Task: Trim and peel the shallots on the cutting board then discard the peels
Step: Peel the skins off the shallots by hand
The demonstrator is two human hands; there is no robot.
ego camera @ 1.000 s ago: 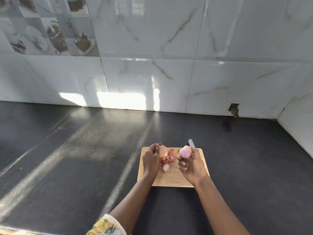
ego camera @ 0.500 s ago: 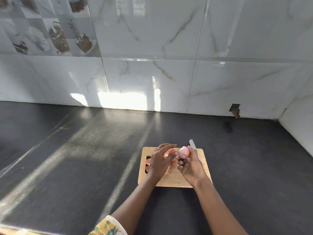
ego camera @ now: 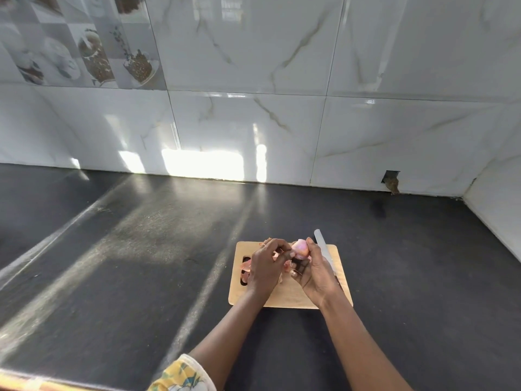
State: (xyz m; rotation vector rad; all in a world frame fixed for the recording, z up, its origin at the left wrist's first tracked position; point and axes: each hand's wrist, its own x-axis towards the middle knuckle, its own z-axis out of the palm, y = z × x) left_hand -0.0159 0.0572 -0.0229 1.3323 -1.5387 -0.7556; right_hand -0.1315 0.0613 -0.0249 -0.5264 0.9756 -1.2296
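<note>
Low in the centre of my frame both hands meet over the wooden cutting board (ego camera: 293, 299), which lies flat on the dark countertop (ego camera: 127, 263). The right hand (ego camera: 315, 275) grips a pale pink shallot (ego camera: 299, 247), thumb on the far side and fingers curled under it, and holds it raised just above the upper edge of the board. The left hand (ego camera: 265, 266) is curled in too, knuckles up, and its fingertips (ego camera: 287, 246) touch the shallot's left side and seem to pinch its skin.

Loose reddish peels (ego camera: 245, 266) lie on the board's left part, around its handle slot and partly under the left hand.

A pale knife blade (ego camera: 322, 243) sticks out beyond the right hand toward the upper right. The rest of the knife is hidden under that hand, so I cannot tell whether the hand holds it or it only lies on the board.

A patterned yellow sleeve (ego camera: 180, 375) shows at the bottom edge. Glossy marble-look wall tiles (ego camera: 253, 122) fill the upper half, with a small hole (ego camera: 390, 179) at their base on the right.
</note>
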